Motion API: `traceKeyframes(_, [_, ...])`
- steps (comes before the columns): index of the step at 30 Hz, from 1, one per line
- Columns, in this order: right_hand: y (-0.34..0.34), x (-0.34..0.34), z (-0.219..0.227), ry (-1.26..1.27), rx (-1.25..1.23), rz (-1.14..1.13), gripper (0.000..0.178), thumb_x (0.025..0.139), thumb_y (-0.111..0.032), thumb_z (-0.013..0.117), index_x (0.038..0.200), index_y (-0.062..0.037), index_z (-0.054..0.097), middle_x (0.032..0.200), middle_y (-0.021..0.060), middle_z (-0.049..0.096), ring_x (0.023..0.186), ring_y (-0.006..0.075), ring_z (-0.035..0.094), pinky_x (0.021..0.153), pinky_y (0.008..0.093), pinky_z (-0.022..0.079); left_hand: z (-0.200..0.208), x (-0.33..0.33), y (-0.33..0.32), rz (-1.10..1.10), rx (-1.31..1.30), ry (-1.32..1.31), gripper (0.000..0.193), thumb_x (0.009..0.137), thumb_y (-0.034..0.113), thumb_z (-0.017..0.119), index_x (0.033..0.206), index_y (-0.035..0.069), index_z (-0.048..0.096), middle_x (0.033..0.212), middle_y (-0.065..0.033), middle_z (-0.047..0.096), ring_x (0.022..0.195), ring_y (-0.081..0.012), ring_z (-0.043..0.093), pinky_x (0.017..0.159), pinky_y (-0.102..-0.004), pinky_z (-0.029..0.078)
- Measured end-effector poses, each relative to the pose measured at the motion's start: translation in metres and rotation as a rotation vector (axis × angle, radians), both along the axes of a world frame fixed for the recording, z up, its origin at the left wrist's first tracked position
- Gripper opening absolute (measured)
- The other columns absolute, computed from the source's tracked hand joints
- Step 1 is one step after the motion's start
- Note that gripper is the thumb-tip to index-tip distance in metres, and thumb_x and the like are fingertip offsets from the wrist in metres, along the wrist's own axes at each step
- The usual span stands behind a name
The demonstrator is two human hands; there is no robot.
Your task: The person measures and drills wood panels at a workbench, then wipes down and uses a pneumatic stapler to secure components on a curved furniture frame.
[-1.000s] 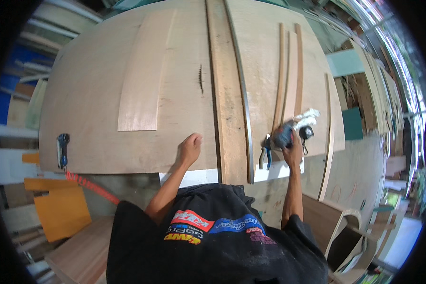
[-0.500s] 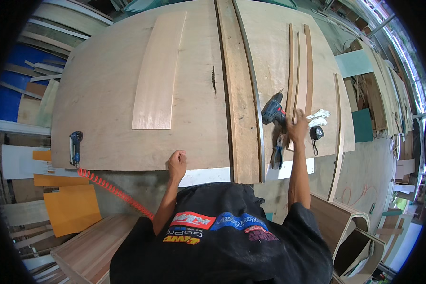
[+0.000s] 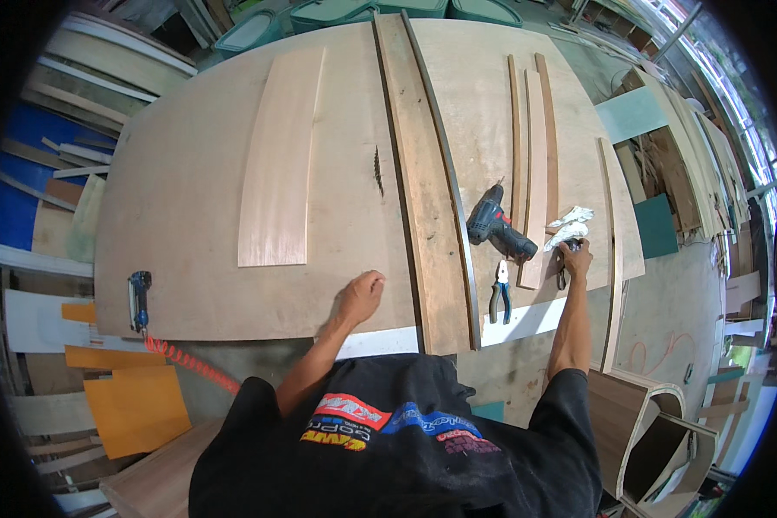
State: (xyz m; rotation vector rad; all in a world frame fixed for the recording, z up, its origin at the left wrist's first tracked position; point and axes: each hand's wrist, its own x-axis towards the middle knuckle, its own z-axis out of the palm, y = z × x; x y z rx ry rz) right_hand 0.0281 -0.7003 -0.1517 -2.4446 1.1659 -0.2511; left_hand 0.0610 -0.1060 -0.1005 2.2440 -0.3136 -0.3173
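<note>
My right hand (image 3: 576, 259) is closed over a tape measure (image 3: 572, 245), which it largely covers; the dark strap hangs beside the fingers. Just beyond it are crumpled white gloves (image 3: 570, 227). To its left a cordless drill (image 3: 497, 227) lies on its side, and nearer me is a pair of pliers (image 3: 501, 292) with dark and blue handles. My left hand (image 3: 362, 298), fingers curled in with nothing showing in them, is over the near edge of the worktable (image 3: 181, 259). Beyond that hand lies a flat pale board (image 3: 276, 164).
A long wooden beam (image 3: 436, 181) with a metal edge crosses the table. Several thin wood strips (image 3: 551, 129) lie at the right, one overhanging the near edge (image 3: 613, 259). At the far left is an air tool (image 3: 139, 298) with a coiled red hose (image 3: 194, 366).
My right hand has moved right and nearer me, from beside the drill onto the tape measure. My left hand has shifted right. The view has also shifted.
</note>
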Motion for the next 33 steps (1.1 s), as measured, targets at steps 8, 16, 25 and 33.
traceKeyframes(8, [0.123, -0.004, 0.082, -0.570, -0.196, 0.131, 0.070, 0.076, -0.020, 0.083, 0.134, 0.0028, 0.051, 0.121, 0.0251, 0.050, 0.113, 0.0392, 0.050, 0.099, 0.0442, 0.042, -0.019, -0.023, -0.035, 0.119, -0.458, 0.413, 0.033, 0.100, 0.033, 0.061, 0.102, 0.000, 0.066, 0.087, -0.0069, 0.068, 0.074, -0.0147, 0.064, 0.066, -0.0322, 0.054])
traceKeyframes(16, [0.376, -0.014, 0.107, -0.569, 0.418, 0.728, 0.079, 0.066, -0.016, 0.091, 0.133, -0.0043, 0.052, 0.133, 0.0198, 0.050, 0.133, 0.0377, 0.045, 0.110, 0.0442, 0.040, 0.060, 0.021, -0.058, 0.058, -0.946, 1.034, 0.098, 0.091, 0.078, 0.047, 0.153, 0.003, 0.035, 0.138, -0.0156, 0.052, 0.109, -0.0180, 0.058, 0.093, -0.0425, 0.051])
traceKeyframes(25, [0.425, 0.045, 0.072, -0.308, 1.229, 0.786, 0.047, 0.085, -0.012, 0.079, 0.125, 0.0002, 0.058, 0.105, 0.0076, 0.067, 0.097, 0.0158, 0.064, 0.088, 0.0311, 0.052, 0.037, 0.064, 0.004, 0.214, 0.019, 0.050, 0.070, 0.103, 0.061, 0.038, 0.103, 0.001, 0.075, 0.087, -0.0219, 0.073, 0.083, -0.0370, 0.072, 0.088, -0.0463, 0.054])
traceKeyframes(33, [0.383, 0.151, 0.018, -0.262, 0.860, 0.751, 0.015, 0.090, -0.017, 0.071, 0.101, -0.0057, 0.072, 0.087, 0.0069, 0.068, 0.079, 0.0178, 0.062, 0.071, 0.0321, 0.050, 0.056, 0.137, 0.038, 0.051, 0.334, 0.102, 0.055, 0.091, 0.060, 0.062, 0.096, 0.008, 0.078, 0.093, -0.0231, 0.073, 0.093, -0.0392, 0.071, 0.085, -0.0478, 0.054])
